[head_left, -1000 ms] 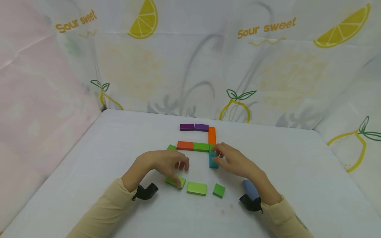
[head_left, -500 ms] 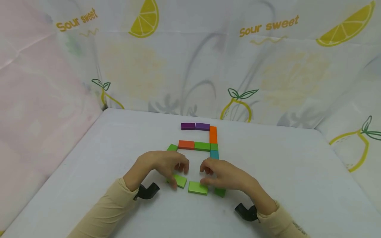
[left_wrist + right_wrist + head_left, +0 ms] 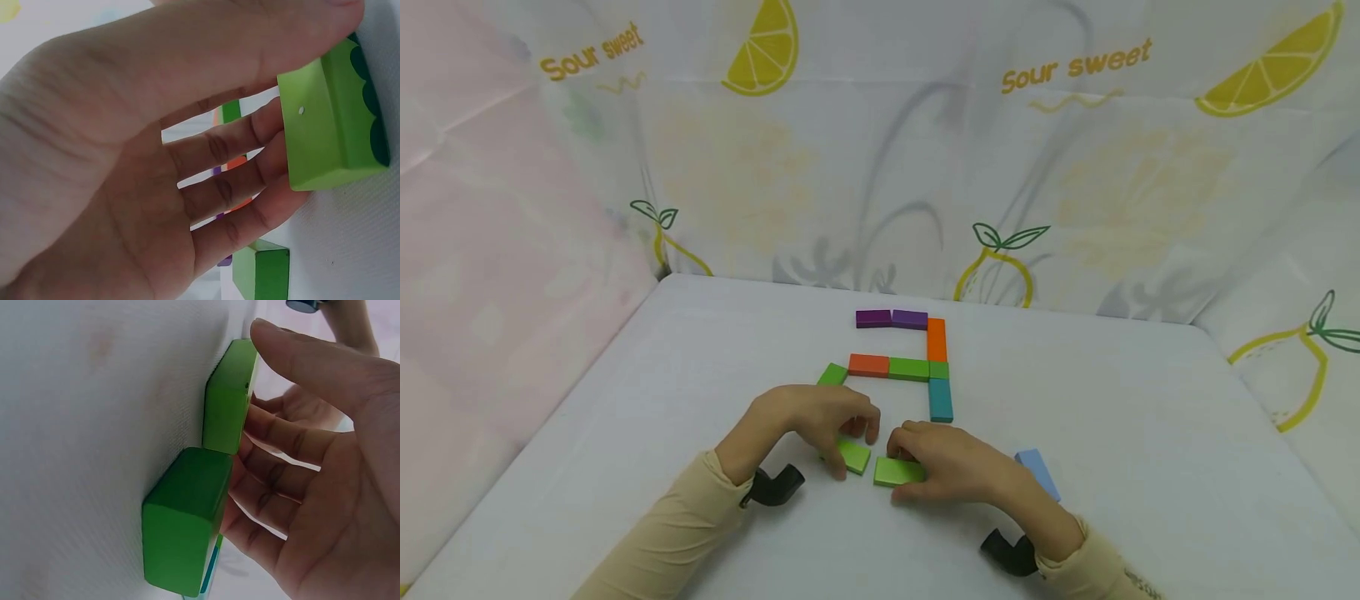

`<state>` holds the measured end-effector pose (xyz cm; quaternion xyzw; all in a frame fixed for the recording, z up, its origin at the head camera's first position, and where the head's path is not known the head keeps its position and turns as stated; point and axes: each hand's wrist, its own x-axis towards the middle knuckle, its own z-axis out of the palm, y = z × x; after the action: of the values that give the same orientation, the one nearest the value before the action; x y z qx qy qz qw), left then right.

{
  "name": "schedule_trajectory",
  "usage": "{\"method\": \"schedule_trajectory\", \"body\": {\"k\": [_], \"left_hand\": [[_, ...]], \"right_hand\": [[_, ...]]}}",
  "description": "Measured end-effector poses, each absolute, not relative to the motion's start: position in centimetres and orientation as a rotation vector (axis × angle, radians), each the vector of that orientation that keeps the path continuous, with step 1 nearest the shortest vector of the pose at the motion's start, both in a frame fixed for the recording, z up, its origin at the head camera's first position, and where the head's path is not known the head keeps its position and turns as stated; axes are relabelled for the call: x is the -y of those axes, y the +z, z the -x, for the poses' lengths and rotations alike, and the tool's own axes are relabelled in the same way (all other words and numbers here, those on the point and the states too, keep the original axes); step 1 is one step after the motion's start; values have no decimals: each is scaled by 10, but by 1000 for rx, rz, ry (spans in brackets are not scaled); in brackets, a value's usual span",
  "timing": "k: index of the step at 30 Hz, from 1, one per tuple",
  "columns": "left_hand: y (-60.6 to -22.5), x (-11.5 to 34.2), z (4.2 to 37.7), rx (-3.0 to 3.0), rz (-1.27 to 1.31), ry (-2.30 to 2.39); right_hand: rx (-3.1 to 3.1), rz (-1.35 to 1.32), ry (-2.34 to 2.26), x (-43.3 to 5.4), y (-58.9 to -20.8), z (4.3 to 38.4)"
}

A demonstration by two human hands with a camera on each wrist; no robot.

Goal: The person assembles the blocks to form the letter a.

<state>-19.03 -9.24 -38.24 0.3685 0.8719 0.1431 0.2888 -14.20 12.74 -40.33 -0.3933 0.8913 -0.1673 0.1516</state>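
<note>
In the head view my left hand (image 3: 831, 415) is bent over a light green block (image 3: 854, 456) on the table. Its thumb lies along the near side and the fingers curl at the far side, gripping the block (image 3: 319, 125). Just to the right, my right hand (image 3: 951, 462) surrounds a second light green block (image 3: 895, 472). From the right wrist, the fingers reach behind this block (image 3: 228, 397), while the thumb stands apart from it. A darker green block (image 3: 181, 519) sits at its end, hidden under the hand in the head view.
Farther back, purple blocks (image 3: 891, 319), an orange block (image 3: 937, 340), a red block (image 3: 868, 365), green blocks (image 3: 909, 369) and a teal block (image 3: 940, 400) form connected lines. A green block (image 3: 832, 374) slants behind the left hand. A blue block (image 3: 1037, 473) lies beside the right forearm.
My right hand has moved left and toward me, from the teal block to the second light green block. The left hand stays almost in place, its thumb now at the block's near side.
</note>
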Motion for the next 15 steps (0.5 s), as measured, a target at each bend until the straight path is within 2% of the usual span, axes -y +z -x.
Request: {"method": "schedule_trajectory", "body": {"k": [15], "left_hand": [[-384,91,190,-2281,-1048,384]], "right_hand": [[-2613,1133,-380,-122,-405,140]]}}
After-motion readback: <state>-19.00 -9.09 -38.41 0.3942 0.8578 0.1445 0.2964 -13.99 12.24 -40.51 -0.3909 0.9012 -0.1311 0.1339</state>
